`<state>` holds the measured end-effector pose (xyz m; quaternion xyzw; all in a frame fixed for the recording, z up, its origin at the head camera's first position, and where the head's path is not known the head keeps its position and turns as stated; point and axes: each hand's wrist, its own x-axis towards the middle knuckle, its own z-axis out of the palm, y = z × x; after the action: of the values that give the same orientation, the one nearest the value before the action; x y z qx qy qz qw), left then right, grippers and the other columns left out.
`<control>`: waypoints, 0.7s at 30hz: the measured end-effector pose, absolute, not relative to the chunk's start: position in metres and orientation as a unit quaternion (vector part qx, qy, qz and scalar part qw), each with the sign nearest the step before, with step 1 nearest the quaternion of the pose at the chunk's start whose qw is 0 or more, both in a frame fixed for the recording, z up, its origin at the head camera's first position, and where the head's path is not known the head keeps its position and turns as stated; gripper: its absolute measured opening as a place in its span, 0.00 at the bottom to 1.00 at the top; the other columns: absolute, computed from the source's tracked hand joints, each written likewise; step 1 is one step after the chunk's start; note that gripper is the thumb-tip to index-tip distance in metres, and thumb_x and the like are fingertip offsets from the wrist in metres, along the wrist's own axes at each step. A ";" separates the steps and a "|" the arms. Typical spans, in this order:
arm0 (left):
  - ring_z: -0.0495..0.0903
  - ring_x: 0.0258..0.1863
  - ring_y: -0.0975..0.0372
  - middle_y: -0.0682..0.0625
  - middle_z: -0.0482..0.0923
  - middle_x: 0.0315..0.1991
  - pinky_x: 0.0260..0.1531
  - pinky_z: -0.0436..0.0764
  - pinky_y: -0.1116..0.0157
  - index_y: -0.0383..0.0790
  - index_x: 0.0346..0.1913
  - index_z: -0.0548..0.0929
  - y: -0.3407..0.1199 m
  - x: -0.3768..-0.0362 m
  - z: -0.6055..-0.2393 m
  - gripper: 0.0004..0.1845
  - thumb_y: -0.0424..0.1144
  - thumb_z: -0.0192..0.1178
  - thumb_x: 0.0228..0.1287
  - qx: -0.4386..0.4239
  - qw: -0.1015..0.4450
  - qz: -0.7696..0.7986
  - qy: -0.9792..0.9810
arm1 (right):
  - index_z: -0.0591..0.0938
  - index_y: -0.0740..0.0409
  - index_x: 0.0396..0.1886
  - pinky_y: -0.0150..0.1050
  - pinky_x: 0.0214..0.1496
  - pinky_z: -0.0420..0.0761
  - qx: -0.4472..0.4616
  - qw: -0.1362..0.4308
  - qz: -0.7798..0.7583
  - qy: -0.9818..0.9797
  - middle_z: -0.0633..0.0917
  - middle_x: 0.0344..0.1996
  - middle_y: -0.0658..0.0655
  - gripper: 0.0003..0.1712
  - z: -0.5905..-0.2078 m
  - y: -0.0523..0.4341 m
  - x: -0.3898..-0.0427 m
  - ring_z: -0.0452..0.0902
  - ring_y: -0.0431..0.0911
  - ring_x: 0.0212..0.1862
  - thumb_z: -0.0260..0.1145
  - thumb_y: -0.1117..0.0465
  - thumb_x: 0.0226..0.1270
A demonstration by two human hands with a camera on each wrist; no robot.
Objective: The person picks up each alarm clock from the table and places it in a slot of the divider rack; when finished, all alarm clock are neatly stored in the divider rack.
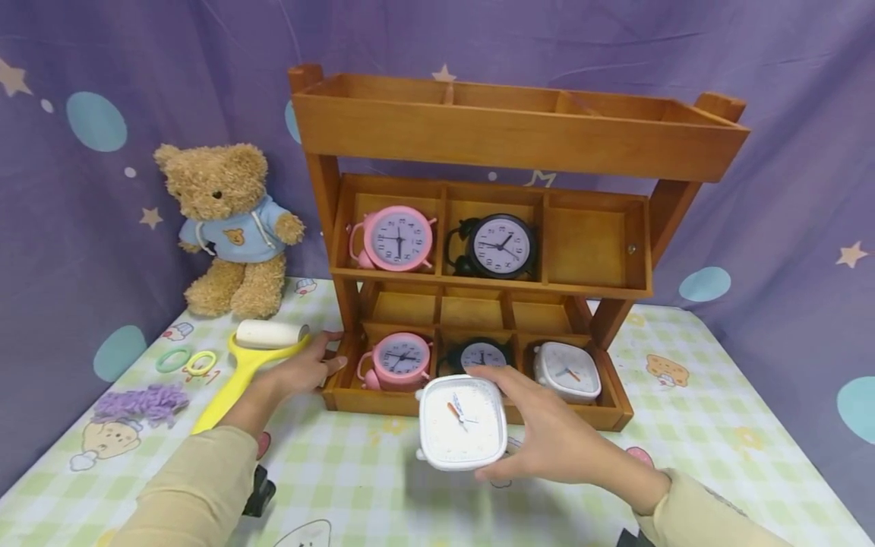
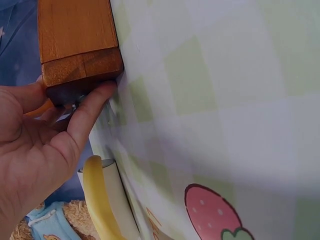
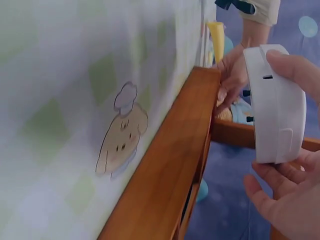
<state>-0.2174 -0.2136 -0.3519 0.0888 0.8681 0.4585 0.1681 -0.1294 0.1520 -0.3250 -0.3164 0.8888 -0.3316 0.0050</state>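
Observation:
A white square alarm clock (image 1: 463,422) is held by my right hand (image 1: 547,433), in front of the wooden shelf's (image 1: 519,140) lower tier, its dial facing up towards me. In the right wrist view, fingers grip the clock's (image 3: 277,110) opposite edges, and small black knobs stick out of its back. My left hand (image 1: 304,372) holds the shelf's lower left corner; the left wrist view has thumb and fingers around the wooden end (image 2: 82,65). Behind the held clock, a black alarm clock (image 1: 481,354) is partly hidden, between a pink clock (image 1: 403,357) and another white clock (image 1: 567,371).
Pink (image 1: 399,238) and black (image 1: 503,245) alarm clocks lie in the middle tier. At left are a teddy bear (image 1: 232,228), a yellow-handled lint roller (image 1: 235,384), a green ring (image 1: 173,360), a yellow ring (image 1: 200,363) and a purple fuzzy bundle (image 1: 142,404) on the checked tablecloth (image 1: 342,471).

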 end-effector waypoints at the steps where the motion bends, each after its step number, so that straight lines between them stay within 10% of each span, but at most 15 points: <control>1: 0.65 0.65 0.30 0.18 0.59 0.66 0.49 0.82 0.42 0.24 0.76 0.46 -0.214 -0.217 -0.352 0.30 0.33 0.44 0.81 0.089 0.167 0.458 0.868 | 0.64 0.41 0.76 0.57 0.59 0.78 -0.320 0.001 -0.329 0.888 0.74 0.67 0.44 0.63 -0.324 0.156 -0.128 0.75 0.48 0.62 0.87 0.42 0.40; 21: 0.64 0.67 0.31 0.19 0.57 0.67 0.51 0.81 0.40 0.26 0.77 0.45 -0.214 -0.217 -0.354 0.31 0.33 0.43 0.82 0.080 0.175 0.466 0.863 | 0.65 0.45 0.77 0.52 0.52 0.83 -0.329 -0.133 -0.253 0.900 0.75 0.67 0.48 0.64 -0.285 0.224 -0.123 0.76 0.46 0.60 0.88 0.45 0.39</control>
<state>-0.2171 -0.2136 -0.3544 0.0797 0.8633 0.4665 0.1752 -0.1230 0.2244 -0.2854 -0.3292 0.9000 -0.2528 -0.1334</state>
